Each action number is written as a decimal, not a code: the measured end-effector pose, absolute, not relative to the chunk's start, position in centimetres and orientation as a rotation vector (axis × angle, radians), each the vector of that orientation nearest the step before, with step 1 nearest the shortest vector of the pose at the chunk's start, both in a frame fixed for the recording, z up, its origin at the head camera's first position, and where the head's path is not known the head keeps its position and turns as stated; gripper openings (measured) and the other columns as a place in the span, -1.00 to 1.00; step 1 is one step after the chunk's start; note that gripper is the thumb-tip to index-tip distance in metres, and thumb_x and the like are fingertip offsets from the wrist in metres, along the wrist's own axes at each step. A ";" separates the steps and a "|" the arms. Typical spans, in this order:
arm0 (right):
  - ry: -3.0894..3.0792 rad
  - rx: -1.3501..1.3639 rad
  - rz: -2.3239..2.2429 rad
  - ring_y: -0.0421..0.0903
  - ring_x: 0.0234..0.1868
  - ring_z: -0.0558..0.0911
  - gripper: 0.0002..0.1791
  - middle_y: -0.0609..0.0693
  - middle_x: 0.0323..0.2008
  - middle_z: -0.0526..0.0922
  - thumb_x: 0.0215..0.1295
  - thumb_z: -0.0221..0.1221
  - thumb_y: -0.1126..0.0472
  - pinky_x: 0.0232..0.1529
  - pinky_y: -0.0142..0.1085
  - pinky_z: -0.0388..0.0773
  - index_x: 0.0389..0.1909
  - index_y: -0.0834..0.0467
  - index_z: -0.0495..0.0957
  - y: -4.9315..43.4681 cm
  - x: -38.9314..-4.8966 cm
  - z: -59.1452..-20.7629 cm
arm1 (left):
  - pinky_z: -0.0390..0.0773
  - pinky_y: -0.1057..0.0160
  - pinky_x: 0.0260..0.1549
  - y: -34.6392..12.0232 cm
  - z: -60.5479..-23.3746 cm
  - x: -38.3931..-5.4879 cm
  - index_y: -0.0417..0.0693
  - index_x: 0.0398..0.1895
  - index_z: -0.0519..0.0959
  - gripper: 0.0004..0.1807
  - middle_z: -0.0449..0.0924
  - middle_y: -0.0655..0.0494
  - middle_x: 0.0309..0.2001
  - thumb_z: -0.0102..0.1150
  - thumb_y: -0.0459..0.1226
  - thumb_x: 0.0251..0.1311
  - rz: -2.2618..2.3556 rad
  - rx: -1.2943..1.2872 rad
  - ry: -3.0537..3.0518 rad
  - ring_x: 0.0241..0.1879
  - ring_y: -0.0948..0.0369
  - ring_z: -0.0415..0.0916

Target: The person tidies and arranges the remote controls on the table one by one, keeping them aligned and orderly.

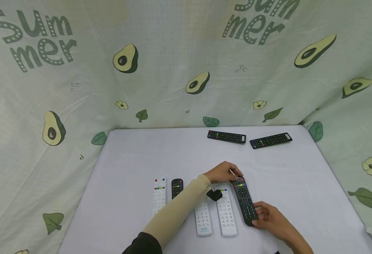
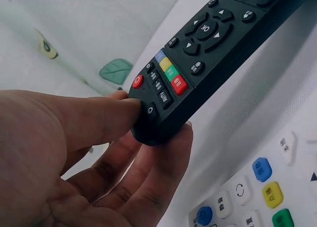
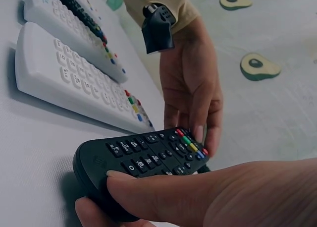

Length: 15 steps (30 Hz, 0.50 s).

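Note:
A black remote control [image 1: 244, 201] with a row of coloured buttons lies between both hands, to the right of a white remote [image 1: 226, 215]. At its far end my left hand [image 1: 223, 172] pinches it, thumb [image 2: 106, 115] on the button face and fingers beneath. My right hand [image 1: 273, 220] grips the near end, thumb [image 3: 148, 190] over the lower keys and fingers under the edge. In the right wrist view the remote is tilted, with a shadow on the cloth below it.
Left of the held remote stand a second white remote [image 1: 203, 218], a black remote [image 1: 177, 187] partly behind the left sleeve, and another white remote [image 1: 159, 194]. Two black remotes [image 1: 226, 137] [image 1: 270, 140] lie near the table's back edge. A patterned curtain [image 1: 160, 53] hangs behind.

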State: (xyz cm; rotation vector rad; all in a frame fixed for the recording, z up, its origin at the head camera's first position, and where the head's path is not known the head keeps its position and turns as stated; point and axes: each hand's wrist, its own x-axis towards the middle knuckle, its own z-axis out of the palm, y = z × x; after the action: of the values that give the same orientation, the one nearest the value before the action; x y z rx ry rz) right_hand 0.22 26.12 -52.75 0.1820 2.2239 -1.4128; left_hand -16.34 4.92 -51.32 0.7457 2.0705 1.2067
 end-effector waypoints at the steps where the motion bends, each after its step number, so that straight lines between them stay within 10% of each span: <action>1: 2.229 0.203 -1.403 -0.05 -0.17 0.66 -0.31 0.13 -0.11 0.67 0.20 0.41 0.39 -0.24 -0.30 0.65 0.30 0.54 0.38 26.0 0.2 -52.8 | 0.65 0.46 -0.18 4.9 -51.4 -16.4 -0.25 0.06 0.72 -0.77 0.73 -0.02 -0.01 0.24 -0.49 0.42 1.199 0.749 2.072 -0.16 0.35 0.65; 15: 2.333 0.287 -1.260 -0.07 -0.25 0.65 -0.41 0.10 -0.19 0.60 0.15 0.43 0.39 -0.19 -0.16 0.64 0.19 0.49 0.48 25.2 0.5 -52.6 | 0.60 0.49 -0.17 5.6 -52.0 -16.7 -0.19 0.04 0.74 -0.78 0.74 0.05 -0.09 0.27 -0.47 0.41 1.109 0.767 2.095 -0.20 0.38 0.62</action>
State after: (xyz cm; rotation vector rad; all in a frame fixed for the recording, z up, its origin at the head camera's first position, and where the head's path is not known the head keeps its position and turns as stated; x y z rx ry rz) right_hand 0.46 25.21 -52.61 0.2867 2.3332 -1.2599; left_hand -16.69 5.65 -51.95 0.7673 2.0950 1.1085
